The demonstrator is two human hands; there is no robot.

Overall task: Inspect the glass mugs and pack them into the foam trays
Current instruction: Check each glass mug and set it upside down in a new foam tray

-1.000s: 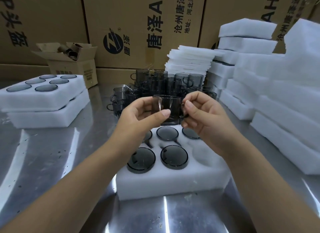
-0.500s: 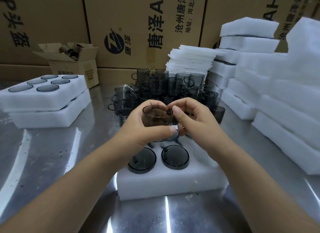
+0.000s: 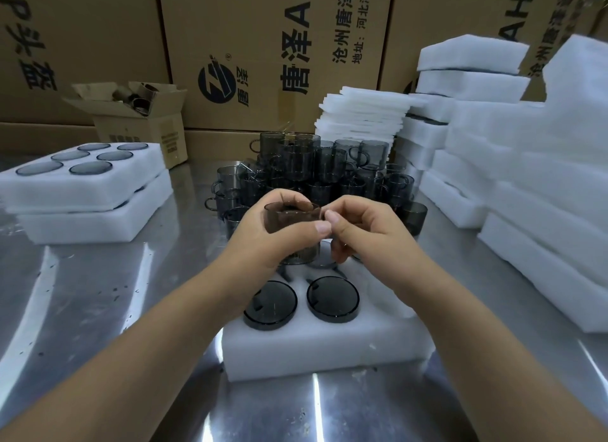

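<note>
Mug [image 3: 292, 226] upright, mouth up, left hand [image 3: 263, 244] fingers wrapped round it, right hand [image 3: 365, 231] pinching its right side, held over the foam tray [image 3: 312, 349] far edge.

the held mug [image 3: 291, 218] has its handle hidden behind the right hand [image 3: 368, 234]; the foam tray [image 3: 312, 352] has far pockets covered; carton [image 3: 263, 30] lettering is cut off up top.
</note>
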